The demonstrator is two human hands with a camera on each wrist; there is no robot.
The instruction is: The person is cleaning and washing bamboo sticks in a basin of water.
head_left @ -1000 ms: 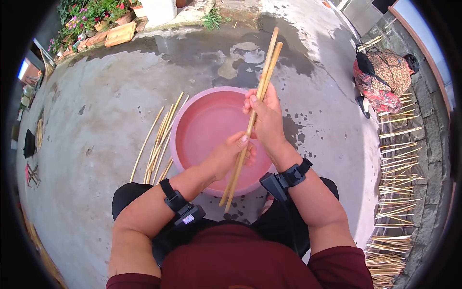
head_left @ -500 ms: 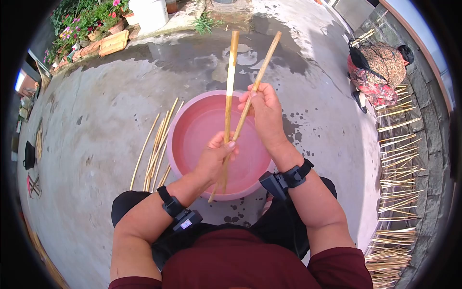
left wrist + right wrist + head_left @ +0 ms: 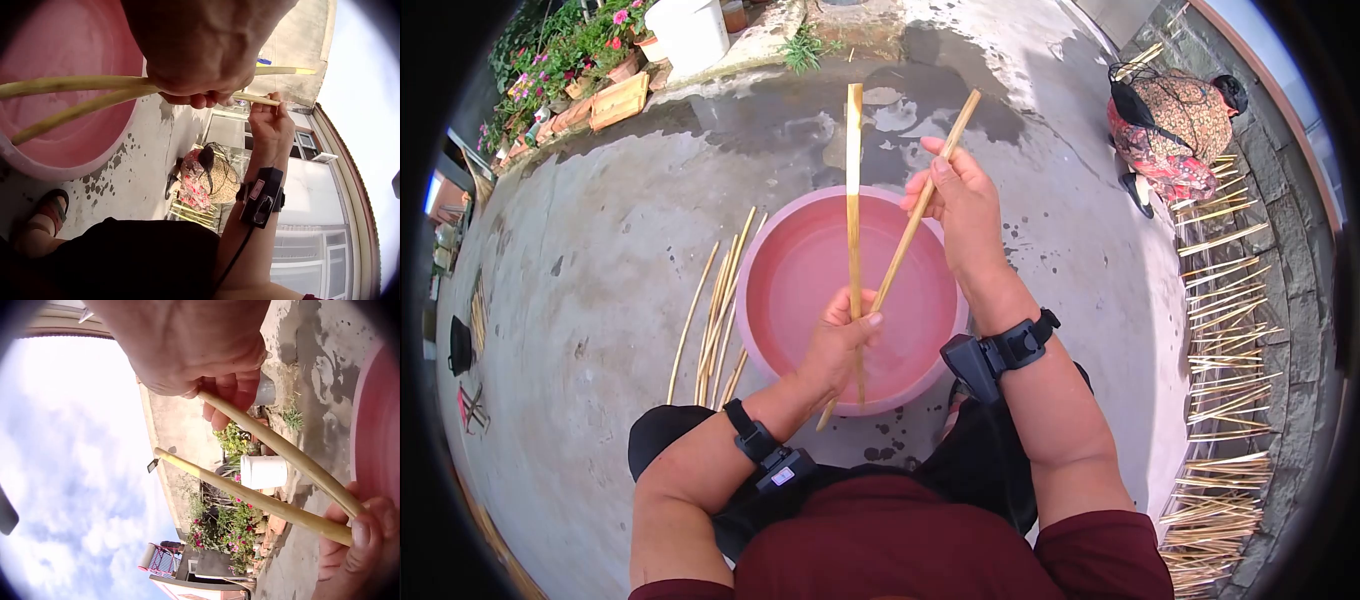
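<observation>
My left hand (image 3: 835, 345) grips two yellowish sticks, which cross at its thumb over the basin. One pale stick (image 3: 853, 225) points almost straight away from me, with a bright stretch near its far end. The other stick (image 3: 897, 256) slants up to the right, and my right hand (image 3: 972, 215) pinches it near its upper end between thumb and fingers. Below both hands sits a round pink basin (image 3: 749, 270) on the concrete. In the right wrist view the two sticks (image 3: 275, 503) spread apart from the left hand (image 3: 356, 550). Their lower ends stick out under the left hand (image 3: 200, 50).
Several loose sticks (image 3: 722, 300) lie left of the basin. At the right, a person (image 3: 1175, 130) bends beside a long row of sticks (image 3: 1225, 375) along a stone wall. Flowerpots (image 3: 625, 65) and a white bucket (image 3: 690, 35) stand at the far left.
The two sticks, close together a second ago, now stand apart in a narrow V. My left hand has moved left and nearer to me; the right hand has kept hold of the right stick.
</observation>
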